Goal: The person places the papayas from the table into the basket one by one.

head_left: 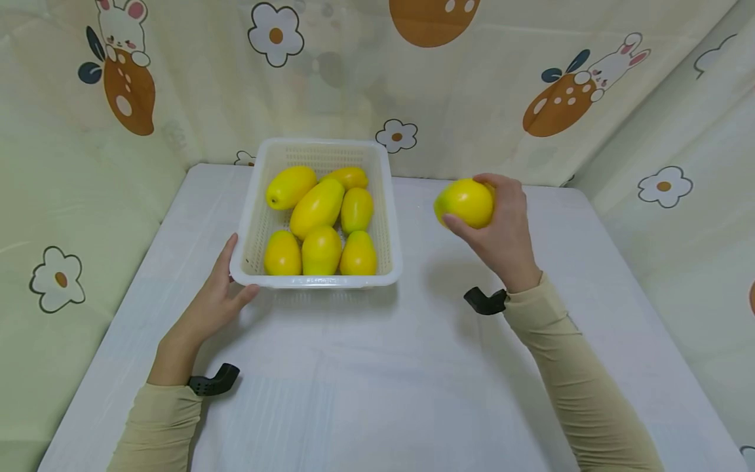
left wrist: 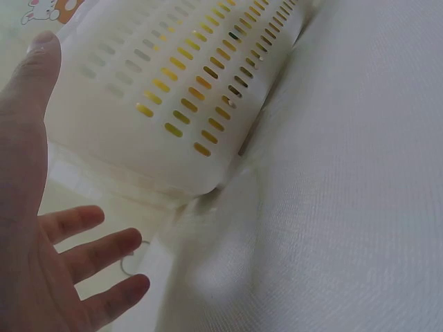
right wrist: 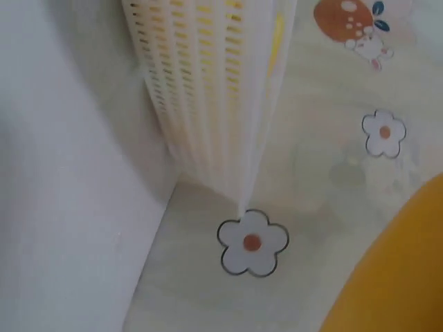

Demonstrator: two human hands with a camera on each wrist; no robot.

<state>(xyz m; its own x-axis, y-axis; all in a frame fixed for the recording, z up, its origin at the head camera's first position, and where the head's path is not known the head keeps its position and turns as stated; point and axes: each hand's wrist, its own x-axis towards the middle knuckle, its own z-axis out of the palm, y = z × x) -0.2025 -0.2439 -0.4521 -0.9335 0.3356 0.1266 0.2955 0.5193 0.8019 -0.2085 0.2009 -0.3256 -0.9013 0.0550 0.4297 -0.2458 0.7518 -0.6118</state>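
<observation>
My right hand (head_left: 506,229) grips a yellow mango (head_left: 464,202) above the table, to the right of the basket, with thumb and fingers around its sides. The mango's blurred side (right wrist: 398,277) fills the lower right of the right wrist view. A white plastic basket (head_left: 315,282) with slotted walls contains several yellow mangoes (head_left: 317,208), some tinged green. At its front left corner is my left hand (head_left: 212,301), its thumb at the front rim. In the left wrist view, the fingers (left wrist: 104,252) of that hand are spread and fairly straight beside the slotted wall (left wrist: 138,138).
A white cloth covers the table (head_left: 377,393). Behind it hangs a pale curtain (head_left: 348,78) printed with flowers and rabbits, continuing along both sides. The basket stands near the table's back edge. Each wrist carries a black camera mount (head_left: 215,380).
</observation>
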